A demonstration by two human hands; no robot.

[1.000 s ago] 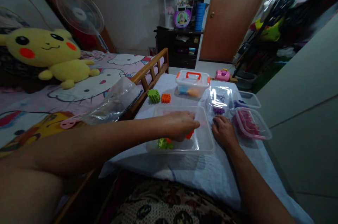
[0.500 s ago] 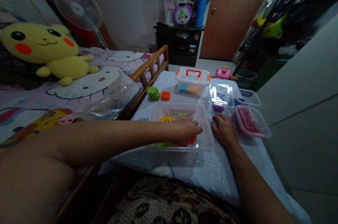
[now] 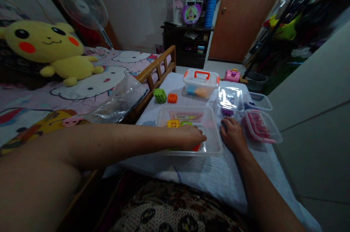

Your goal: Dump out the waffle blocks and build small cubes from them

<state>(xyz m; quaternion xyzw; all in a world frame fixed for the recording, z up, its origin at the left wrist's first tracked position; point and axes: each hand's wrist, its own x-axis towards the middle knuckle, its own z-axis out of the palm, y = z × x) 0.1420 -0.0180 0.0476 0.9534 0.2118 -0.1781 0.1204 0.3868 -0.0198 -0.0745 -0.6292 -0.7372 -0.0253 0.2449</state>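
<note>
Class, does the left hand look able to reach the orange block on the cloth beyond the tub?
Probably yes: nothing covers the orange block; the left hand, inside the open tub, would only have to clear its far wall.

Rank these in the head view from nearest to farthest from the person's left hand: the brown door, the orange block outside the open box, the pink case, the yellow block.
1. Yellow block: inside the open box, with the left hand.
2. Orange block: on the cloth beyond the box.
3. Pink case: past the cloth, to the right.
4. Brown door: at the back.
</note>
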